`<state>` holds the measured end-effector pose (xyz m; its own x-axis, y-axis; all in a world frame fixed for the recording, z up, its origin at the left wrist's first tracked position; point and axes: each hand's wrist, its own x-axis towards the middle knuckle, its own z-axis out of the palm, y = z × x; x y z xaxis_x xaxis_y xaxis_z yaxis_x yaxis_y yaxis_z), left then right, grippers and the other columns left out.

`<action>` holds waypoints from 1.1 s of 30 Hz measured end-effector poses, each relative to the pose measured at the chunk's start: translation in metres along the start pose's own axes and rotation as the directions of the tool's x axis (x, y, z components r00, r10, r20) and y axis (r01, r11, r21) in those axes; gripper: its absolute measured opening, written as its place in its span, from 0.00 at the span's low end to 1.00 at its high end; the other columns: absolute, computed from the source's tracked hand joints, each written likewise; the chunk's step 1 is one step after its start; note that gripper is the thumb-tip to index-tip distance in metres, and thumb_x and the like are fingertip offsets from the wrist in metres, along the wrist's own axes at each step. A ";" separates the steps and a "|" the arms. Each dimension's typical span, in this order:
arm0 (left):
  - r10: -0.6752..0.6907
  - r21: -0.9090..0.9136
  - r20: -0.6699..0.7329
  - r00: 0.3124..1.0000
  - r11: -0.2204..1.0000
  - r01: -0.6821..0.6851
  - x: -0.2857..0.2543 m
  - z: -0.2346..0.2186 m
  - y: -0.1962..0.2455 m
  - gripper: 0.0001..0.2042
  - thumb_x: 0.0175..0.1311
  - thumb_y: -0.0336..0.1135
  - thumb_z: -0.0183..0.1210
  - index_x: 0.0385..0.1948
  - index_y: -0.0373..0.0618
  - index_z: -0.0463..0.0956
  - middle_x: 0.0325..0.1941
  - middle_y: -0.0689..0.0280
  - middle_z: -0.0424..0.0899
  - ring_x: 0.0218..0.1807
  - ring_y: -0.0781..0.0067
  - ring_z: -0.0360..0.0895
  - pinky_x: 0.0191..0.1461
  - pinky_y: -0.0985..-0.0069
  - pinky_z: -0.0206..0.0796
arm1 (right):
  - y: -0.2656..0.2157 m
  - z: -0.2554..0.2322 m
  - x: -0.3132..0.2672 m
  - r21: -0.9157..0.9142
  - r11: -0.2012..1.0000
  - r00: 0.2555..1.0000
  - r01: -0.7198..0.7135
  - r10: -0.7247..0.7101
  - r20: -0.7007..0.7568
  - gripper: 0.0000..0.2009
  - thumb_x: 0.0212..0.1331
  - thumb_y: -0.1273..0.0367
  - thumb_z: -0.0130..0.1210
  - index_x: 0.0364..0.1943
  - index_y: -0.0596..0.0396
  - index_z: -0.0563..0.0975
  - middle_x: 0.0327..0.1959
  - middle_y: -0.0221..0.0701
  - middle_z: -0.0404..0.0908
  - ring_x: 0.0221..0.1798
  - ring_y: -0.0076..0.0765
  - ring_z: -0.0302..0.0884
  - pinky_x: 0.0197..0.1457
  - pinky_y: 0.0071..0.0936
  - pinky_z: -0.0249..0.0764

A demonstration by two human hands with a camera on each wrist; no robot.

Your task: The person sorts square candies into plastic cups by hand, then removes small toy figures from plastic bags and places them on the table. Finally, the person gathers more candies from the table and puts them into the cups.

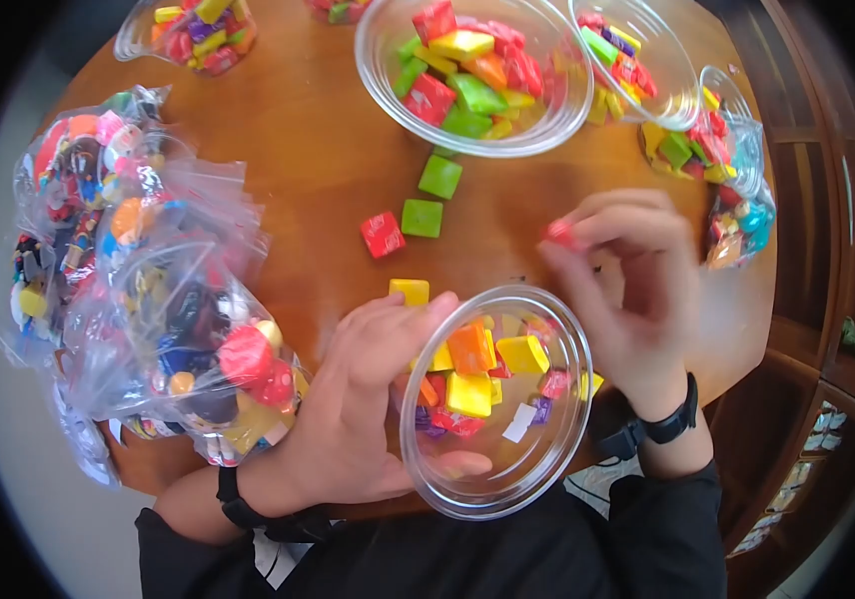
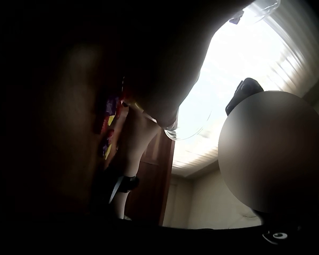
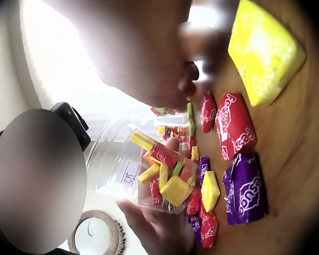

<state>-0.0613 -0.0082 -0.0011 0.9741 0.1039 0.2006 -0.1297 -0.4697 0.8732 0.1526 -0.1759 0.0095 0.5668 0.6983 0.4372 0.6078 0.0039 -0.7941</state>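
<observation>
My left hand [image 1: 348, 399] grips a clear plastic cup [image 1: 547, 469], tilted with its mouth toward me. Inside are yellow, orange, red and purple wrapped candies [image 1: 468, 395] and a small white label. Thumb and fingertips of my right hand [image 1: 642, 280] pinch a red wrapped candy [image 1: 561, 234] above the table, just beyond the cup's rim. Loose on the wood lie a red candy [image 1: 383, 235], a green candy [image 1: 423, 218] and a yellow candy [image 1: 409, 291]. The right wrist view shows more, including a purple candy [image 3: 245, 188] near the cup. Darkness hides most of the left wrist view.
A large clear bowl [image 1: 373, 70] of candies stands at the far side. Smaller candy cups are at the back left [image 1: 133, 40] and right [image 1: 687, 60]. Zip bags [image 1: 178, 290] of small figures crowd the left; another bag [image 1: 742, 225] sits at the right edge.
</observation>
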 end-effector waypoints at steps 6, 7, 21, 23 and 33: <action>-0.126 -0.122 0.058 0.990 0.984 0.133 -0.001 0.000 0.000 0.54 0.58 0.58 0.82 0.80 0.41 0.59 0.78 0.49 0.76 0.69 0.44 0.80 0.75 0.40 0.66 | -0.018 -0.033 0.007 0.018 0.971 0.965 0.240 -0.240 0.104 0.11 0.76 0.67 0.65 0.54 0.52 0.77 0.48 0.39 0.85 0.46 0.37 0.85 0.47 0.32 0.82; -0.120 -0.122 0.053 0.991 0.985 0.125 -0.001 0.001 0.001 0.54 0.58 0.58 0.82 0.80 0.41 0.59 0.78 0.49 0.76 0.69 0.45 0.80 0.75 0.40 0.66 | -0.022 -0.039 0.011 -0.011 0.952 0.931 0.305 -0.295 0.213 0.11 0.79 0.62 0.64 0.53 0.51 0.77 0.48 0.39 0.86 0.47 0.39 0.84 0.48 0.34 0.81; -0.053 -0.095 0.004 0.999 0.994 0.053 0.001 0.001 0.000 0.53 0.59 0.57 0.81 0.79 0.41 0.59 0.77 0.48 0.76 0.68 0.44 0.80 0.74 0.41 0.67 | -0.002 -0.010 0.016 -0.181 0.966 0.896 0.186 -0.091 0.436 0.22 0.57 0.67 0.75 0.55 0.57 0.85 0.51 0.39 0.83 0.52 0.50 0.80 0.56 0.43 0.78; -0.053 -0.071 0.009 0.999 0.996 0.053 0.002 -0.001 0.000 0.53 0.59 0.57 0.81 0.79 0.41 0.58 0.77 0.48 0.76 0.69 0.44 0.80 0.75 0.41 0.67 | -0.005 -0.007 0.013 -0.132 0.978 0.853 0.159 -0.068 0.518 0.22 0.54 0.61 0.74 0.52 0.55 0.86 0.51 0.35 0.81 0.51 0.46 0.78 0.56 0.40 0.75; -0.013 -0.042 -0.023 1.000 0.999 0.012 0.002 0.002 -0.001 0.54 0.59 0.58 0.81 0.79 0.40 0.57 0.77 0.46 0.76 0.70 0.40 0.78 0.75 0.41 0.66 | -0.017 -0.018 0.012 -0.092 0.992 0.737 0.088 -0.003 0.676 0.27 0.49 0.60 0.75 0.54 0.56 0.84 0.53 0.35 0.80 0.54 0.46 0.75 0.58 0.43 0.70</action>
<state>-0.0592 -0.0096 -0.0028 0.9711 0.1305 0.1998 -0.1259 -0.4309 0.8936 0.1591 -0.1799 0.0356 0.0402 0.9984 0.0390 0.7043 -0.0006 -0.7099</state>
